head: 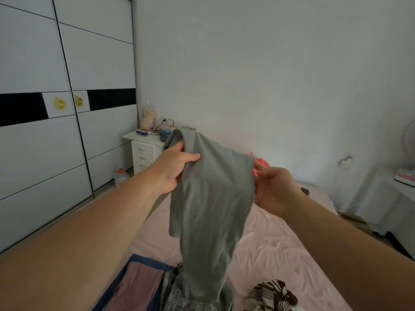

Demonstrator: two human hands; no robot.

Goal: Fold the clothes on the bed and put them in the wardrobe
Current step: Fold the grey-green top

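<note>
The person holds a soft grey knit garment up above the pink-sheeted bed. The left hand pinches its top edge in a closed grip; the right hand curls on the opposite edge. Folding is just starting: next, probably spread it flat. The white sliding-door wardrobe stands shut, contents hidden.

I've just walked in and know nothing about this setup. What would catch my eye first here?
First, the grey garment held up mid-frame over the pink bed, the left hand gripping its top edge and the right hand pinching its right side. Next, the white wardrobe with a black band and gold handles on the left. More clothes lie below, including a checked garment.
</note>
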